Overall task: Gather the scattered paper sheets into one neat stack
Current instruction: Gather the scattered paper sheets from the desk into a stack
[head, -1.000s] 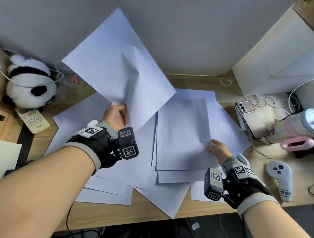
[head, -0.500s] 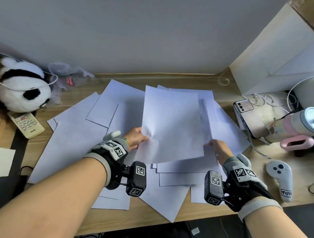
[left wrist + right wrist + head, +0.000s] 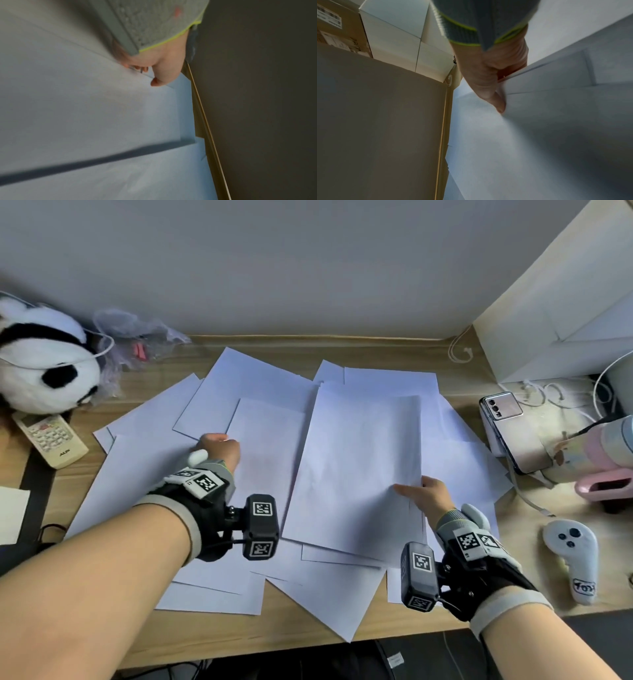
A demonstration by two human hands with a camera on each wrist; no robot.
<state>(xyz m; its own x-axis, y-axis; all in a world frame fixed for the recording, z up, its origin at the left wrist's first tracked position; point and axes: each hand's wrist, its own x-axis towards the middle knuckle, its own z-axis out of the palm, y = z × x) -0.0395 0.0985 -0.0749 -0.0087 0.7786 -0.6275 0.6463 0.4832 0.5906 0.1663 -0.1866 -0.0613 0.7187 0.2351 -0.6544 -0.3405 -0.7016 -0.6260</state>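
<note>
White paper sheets (image 3: 219,405) lie fanned across the wooden counter (image 3: 428,357), overlapping at odd angles. The right hand (image 3: 426,496) pinches the right edge of a small stack (image 3: 356,467) near the middle — thumb on top, fingers under. The left hand (image 3: 219,448) rests on sheets further left, its thumb and curled fingers nipping a sheet's edge (image 3: 144,75). A plush panda (image 3: 44,368) and a remote (image 3: 51,440) sit at the counter's left, a phone (image 3: 513,433) and a white controller (image 3: 572,556) at its right.
</note>
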